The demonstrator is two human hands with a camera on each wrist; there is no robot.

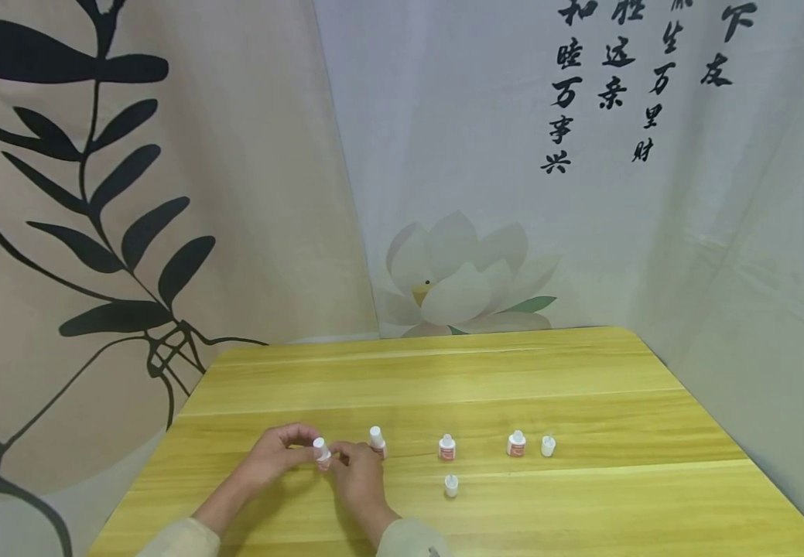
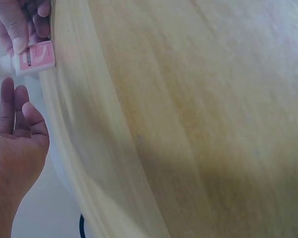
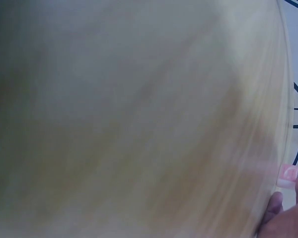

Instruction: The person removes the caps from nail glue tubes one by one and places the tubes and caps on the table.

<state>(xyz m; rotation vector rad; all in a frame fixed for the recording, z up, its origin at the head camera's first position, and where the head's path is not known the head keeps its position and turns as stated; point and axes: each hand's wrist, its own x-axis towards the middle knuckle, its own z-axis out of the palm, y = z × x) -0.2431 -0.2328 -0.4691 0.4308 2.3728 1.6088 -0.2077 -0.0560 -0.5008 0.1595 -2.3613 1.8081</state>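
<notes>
In the head view, a small white bottle with a pink label (image 1: 323,463) stands tilted between both hands at the table's left part, its white cap (image 1: 319,444) on top. My right hand (image 1: 362,480) pinches the bottle's labelled body; in the left wrist view a thumb presses on that label (image 2: 38,55). From the other side, my left hand (image 1: 278,452) has thumb and index finger at the cap. Its other fingers are loosely bent in the left wrist view, where the frame edge cuts off the grip. At the right wrist view's edge the bottle (image 3: 289,173) shows only partly.
A second capped bottle (image 1: 376,438) stands just behind my right hand, partly hidden. Further right are two bottles without caps, one in the middle (image 1: 446,448) and one beyond it (image 1: 516,444). One loose cap (image 1: 451,486) lies in front; another cap (image 1: 548,446) is beside the far bottle.
</notes>
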